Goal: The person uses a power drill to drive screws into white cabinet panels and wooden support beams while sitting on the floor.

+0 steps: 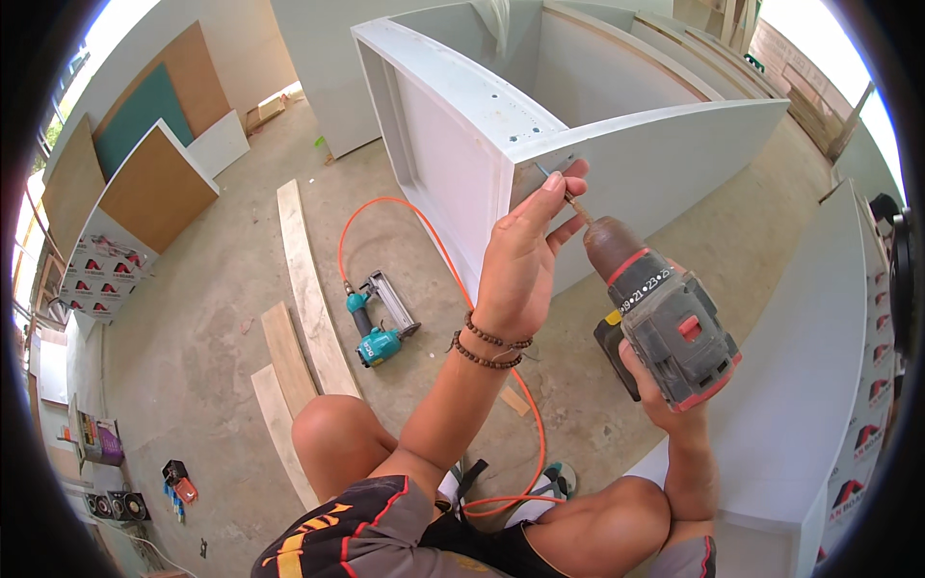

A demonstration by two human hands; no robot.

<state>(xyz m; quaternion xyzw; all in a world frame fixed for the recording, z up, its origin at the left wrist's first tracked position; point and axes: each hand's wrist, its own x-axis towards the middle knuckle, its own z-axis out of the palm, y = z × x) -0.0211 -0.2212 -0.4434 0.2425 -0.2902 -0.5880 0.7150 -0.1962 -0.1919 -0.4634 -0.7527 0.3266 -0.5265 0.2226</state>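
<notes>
1. The right hand (665, 409) was grasping the grip of a dark cordless drill (674, 332), right of the frame's centre, with the drill bit (578, 208) pointing up and left.
2. The left hand (525, 231), near the centre, had its thumb and fingers curled about the bit's front end; whether they gripped it could not be told. Beaded bracelets (493, 363) circled the wrist.
3. Just beyond the left fingertips stood the corner of a pale cabinet (448, 144), filling the upper middle.
4. Left of centre, a teal nail gun (379, 349) lay on the concrete floor (207, 385), joined to an orange hose (531, 395).
5. Farther left lay wooden planks (313, 289).
6. Panels (164, 197) leaned at upper left; a long white panel (790, 385) stretched along the right.
</notes>
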